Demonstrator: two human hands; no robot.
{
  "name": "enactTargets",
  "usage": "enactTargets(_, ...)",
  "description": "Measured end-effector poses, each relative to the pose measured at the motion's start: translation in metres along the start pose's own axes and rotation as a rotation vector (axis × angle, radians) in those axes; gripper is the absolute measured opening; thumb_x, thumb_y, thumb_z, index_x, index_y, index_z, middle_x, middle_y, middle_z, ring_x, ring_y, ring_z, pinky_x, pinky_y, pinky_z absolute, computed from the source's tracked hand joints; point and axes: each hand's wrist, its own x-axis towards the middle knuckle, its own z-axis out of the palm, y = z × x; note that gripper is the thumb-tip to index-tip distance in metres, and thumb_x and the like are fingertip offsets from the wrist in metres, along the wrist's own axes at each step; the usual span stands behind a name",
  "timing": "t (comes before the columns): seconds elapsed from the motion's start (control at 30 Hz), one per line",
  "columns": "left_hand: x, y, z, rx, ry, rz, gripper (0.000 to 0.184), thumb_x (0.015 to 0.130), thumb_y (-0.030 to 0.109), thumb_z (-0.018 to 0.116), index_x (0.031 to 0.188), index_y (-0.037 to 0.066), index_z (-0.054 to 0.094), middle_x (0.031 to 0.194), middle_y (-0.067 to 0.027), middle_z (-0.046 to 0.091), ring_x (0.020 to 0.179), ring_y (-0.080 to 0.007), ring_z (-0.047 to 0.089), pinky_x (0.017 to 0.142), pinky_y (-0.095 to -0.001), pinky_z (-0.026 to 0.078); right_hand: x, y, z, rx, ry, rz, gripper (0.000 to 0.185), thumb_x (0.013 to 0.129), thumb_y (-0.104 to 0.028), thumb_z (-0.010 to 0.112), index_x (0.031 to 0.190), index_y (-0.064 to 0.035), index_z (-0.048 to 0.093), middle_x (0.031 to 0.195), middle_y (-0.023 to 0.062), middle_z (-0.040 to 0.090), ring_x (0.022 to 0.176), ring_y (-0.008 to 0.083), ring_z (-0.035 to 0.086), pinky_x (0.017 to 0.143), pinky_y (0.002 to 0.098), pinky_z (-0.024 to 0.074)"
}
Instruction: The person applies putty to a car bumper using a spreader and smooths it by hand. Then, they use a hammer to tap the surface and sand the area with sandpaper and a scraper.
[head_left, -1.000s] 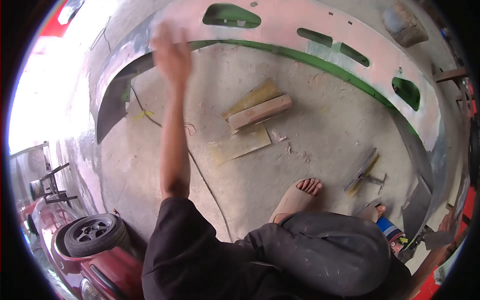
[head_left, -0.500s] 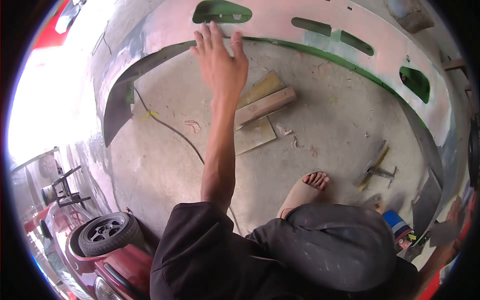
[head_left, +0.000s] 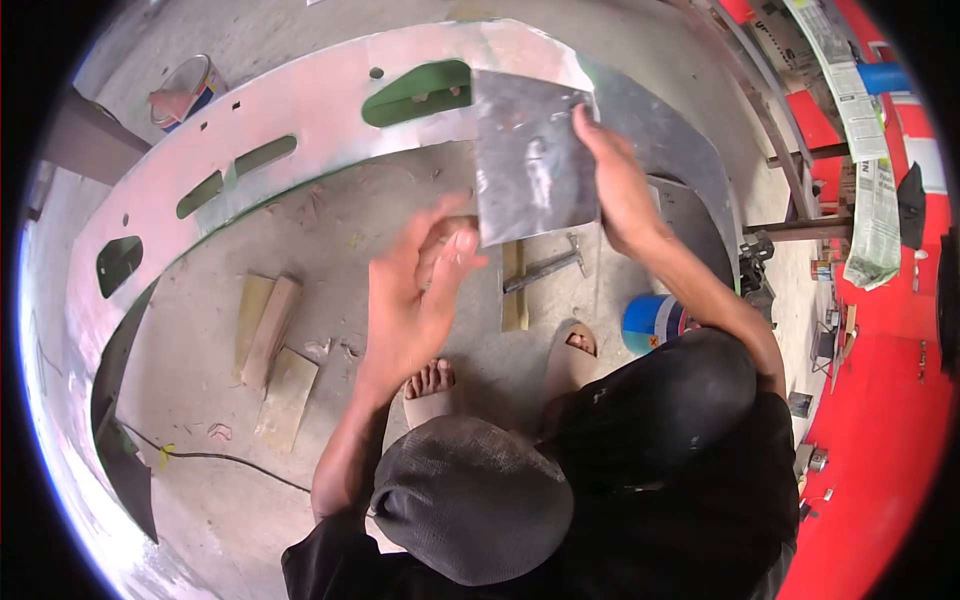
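My right hand (head_left: pixel 625 190) grips the right edge of a dark grey smeared flat plate (head_left: pixel 535 155), its thumb on the plate's face. Beside the plate's lower left corner is my left hand (head_left: pixel 415 290), palm up with bent, motion-blurred fingers; what lies between them, if anything, cannot be made out. Behind the plate curves a long pink and grey panel (head_left: pixel 330 100) with green-edged openings. On the floor below the plate lies a scraper-like tool with a metal handle (head_left: pixel 545 272).
A wooden block (head_left: pixel 271 330) and yellowish sheets (head_left: pixel 287 400) lie on the floor at left, near a black cable (head_left: pixel 240 460). A blue can (head_left: pixel 652 322) stands by my right knee. Another can (head_left: pixel 205 85) is beyond the panel. Red surfaces (head_left: pixel 880 400) fill the right side.
The view has swung to the right. My left hand has left the panel and come nearer to me. My right hand and the grey plate have come into view.
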Motion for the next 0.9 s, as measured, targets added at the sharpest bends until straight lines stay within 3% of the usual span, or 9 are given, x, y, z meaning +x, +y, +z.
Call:
enactTargets(0.1,0.017,-0.014,0.006,0.019,0.052,0.019,0.022,0.098,0.016,0.063,0.104,-0.005,0.06,0.076,-0.0037,0.064,0.068,-0.0062,0.059,0.064,-0.0236,0.052,-0.001,0.005,0.015,0.064,-0.013,-0.053,0.055,0.103,-0.053,0.042,0.09,-0.0047,0.063,0.08,-0.0006,0.058,0.074,0.0084,0.052,0.073,0.0273,0.0438)
enactTargets(0.2,0.015,-0.004,0.006,0.024,0.134,0.005,0.018,0.097,0.014,0.063,0.093,-0.003,0.057,0.067,0.001,0.058,0.061,-0.0019,0.047,0.057,-0.019,0.045,0.005,0.017,0.006,-0.102,-0.093,-0.092,0.055,0.103,-0.056,0.041,0.071,-0.0116,0.047,0.066,-0.008,0.038,0.06,0.0035,0.034,0.055,0.0247,0.0306)
enactTargets(0.27,0.009,-0.004,0.003,0.034,0.178,-0.012,0.018,0.098,0.014,0.062,0.09,-0.002,0.057,0.065,0.0012,0.057,0.061,-0.0021,0.045,0.056,-0.0188,0.042,0.001,0.016,0.011,-0.101,-0.143,-0.172,0.057,0.103,-0.057,0.04,0.066,-0.0139,0.034,0.064,-0.0102,0.022,0.057,0.0029,0.022,0.05,0.026,0.0183)
enactTargets(0.43,0.004,-0.018,-0.014,0.086,0.223,0.113,0.018,0.099,0.015,0.061,0.089,0.0,0.061,0.066,0.0009,0.059,0.064,-0.0026,0.048,0.057,-0.0206,0.04,-0.005,0.026,0.019,-0.15,-0.273,-0.083,0.058,0.103,-0.057,0.038,0.065,-0.0135,0.035,0.063,-0.01,0.024,0.058,0.003,0.024,0.05,0.0263,0.0203)
enactTargets(0.6,-0.004,-0.011,-0.005,-0.11,0.15,0.005,0.022,0.099,0.018,0.062,0.09,-0.001,0.064,0.065,0.0005,0.059,0.062,-0.0034,0.05,0.054,-0.0225,0.038,-0.002,0.04,0.024,-0.17,-0.317,-0.303,0.06,0.104,-0.055,0.037,0.064,-0.0115,0.036,0.063,-0.0094,0.027,0.06,0.0044,0.025,0.051,0.0276,0.0232)
enactTargets(0.7,-0.018,-0.021,-0.011,-0.029,0.094,-0.119,0.025,0.098,0.02,0.064,0.083,0.0,0.064,0.061,0.0009,0.056,0.056,-0.0037,0.048,0.048,-0.0239,0.035,-0.005,0.045,0.025,-0.214,-0.316,-0.305,0.061,0.104,-0.055,0.037,0.063,-0.01,0.037,0.062,-0.0085,0.029,0.059,0.005,0.028,0.051,0.0283,0.0246)
enactTargets(0.8,-0.029,-0.027,-0.01,0.147,0.168,-0.184,0.031,0.097,0.022,0.065,0.074,0.002,0.06,0.055,0.0028,0.05,0.049,-0.0036,0.043,0.044,-0.0248,0.031,-0.006,0.053,0.028,-0.241,-0.331,-0.265,0.061,0.104,-0.054,0.037,0.063,-0.0092,0.038,0.059,-0.0072,0.031,0.056,0.0055,0.03,0.049,0.0292,0.0253)
enactTargets(0.9,-0.033,-0.045,-0.022,0.371,0.206,-0.024,0.038,0.098,0.022,0.063,0.066,0.005,0.053,0.051,0.0046,0.043,0.047,-0.003,0.038,0.045,-0.0242,0.028,-0.007,0.054,0.03,-0.302,-0.297,-0.259,0.061,0.105,-0.053,0.037,0.063,-0.009,0.04,0.056,-0.0061,0.032,0.053,0.0055,0.031,0.046,0.0297,0.0257)
